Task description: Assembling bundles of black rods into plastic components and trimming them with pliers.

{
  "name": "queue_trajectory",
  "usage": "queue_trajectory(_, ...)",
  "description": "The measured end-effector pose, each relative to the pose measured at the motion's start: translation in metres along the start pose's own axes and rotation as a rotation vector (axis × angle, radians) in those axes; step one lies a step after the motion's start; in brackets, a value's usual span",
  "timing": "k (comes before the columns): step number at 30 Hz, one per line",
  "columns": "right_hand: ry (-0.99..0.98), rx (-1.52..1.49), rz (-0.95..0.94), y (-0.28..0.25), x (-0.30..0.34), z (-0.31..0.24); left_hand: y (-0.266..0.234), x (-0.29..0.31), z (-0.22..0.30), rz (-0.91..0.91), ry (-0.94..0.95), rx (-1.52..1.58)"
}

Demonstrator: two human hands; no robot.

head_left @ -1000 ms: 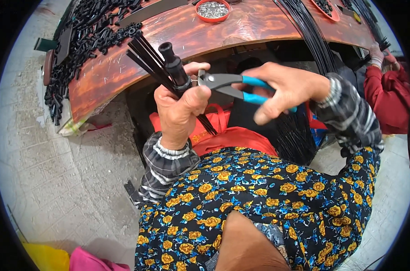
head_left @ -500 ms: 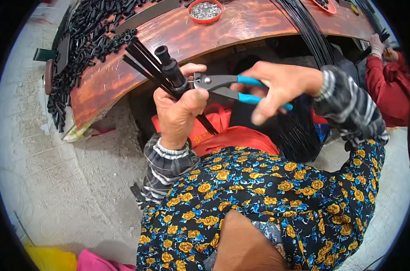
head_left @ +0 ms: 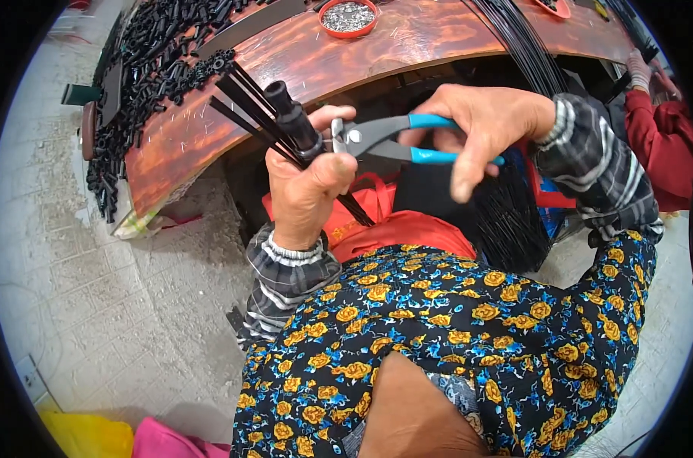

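My left hand [head_left: 304, 187] is closed around a bundle of thin black rods [head_left: 243, 114] and a stepped black tubular fitting [head_left: 291, 118], all slanting up to the left. In my right hand [head_left: 488, 126] is a pair of pliers [head_left: 381, 139] with grey jaws and blue grips. The plier handles are spread, with my fingers round them and the thumb hanging beside the lower grip. Its jaw end meets the side of the fitting, between my left thumb and forefinger. What exactly lies in the jaws is too small to make out.
A reddish wooden table [head_left: 407, 46] curves across the top. It bears a heap of black fittings [head_left: 167, 72], a red bowl of small metal pieces [head_left: 348, 18] and long black rods [head_left: 526, 53]. A red bag [head_left: 423, 229] lies at my lap; a person in red sleeves [head_left: 659, 145] works at right.
My right hand and the plier handles have risen slightly and shifted a little right. The jaws stay at the fitting, and my left hand keeps its hold on the bundle.
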State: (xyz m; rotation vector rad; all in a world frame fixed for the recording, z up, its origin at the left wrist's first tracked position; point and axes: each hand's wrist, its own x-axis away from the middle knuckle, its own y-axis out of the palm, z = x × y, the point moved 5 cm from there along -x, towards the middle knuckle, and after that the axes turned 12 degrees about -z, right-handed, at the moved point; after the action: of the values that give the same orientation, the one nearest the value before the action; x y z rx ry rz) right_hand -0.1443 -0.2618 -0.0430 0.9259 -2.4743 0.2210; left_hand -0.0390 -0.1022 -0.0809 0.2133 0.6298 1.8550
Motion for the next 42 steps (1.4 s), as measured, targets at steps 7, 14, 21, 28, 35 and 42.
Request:
queue_trajectory(7,0.074,0.803,0.35,0.01,-0.008,0.037,-0.018,0.009,0.008,0.19,0.07,-0.194)
queue_trajectory(14,-0.235,0.141,0.487,0.022,-0.021,0.026,-0.028,0.002,0.013,0.165,0.06,0.005)
queue_trajectory(21,-0.056,0.775,0.842,0.024,-0.045,0.009,-0.025,-0.003,0.008,0.283,-0.02,0.01)
queue_trajectory(28,-0.004,0.971,1.137,0.024,-0.053,-0.011,-0.024,-0.002,0.005,0.333,-0.043,-0.014)
queue_trajectory(35,-0.03,1.109,1.292,0.019,-0.052,-0.011,-0.027,-0.002,0.003,0.322,-0.02,0.006)
queue_trajectory(42,-0.134,1.043,1.267,0.01,-0.052,-0.007,-0.027,-0.006,0.001,0.314,-0.056,-0.013)
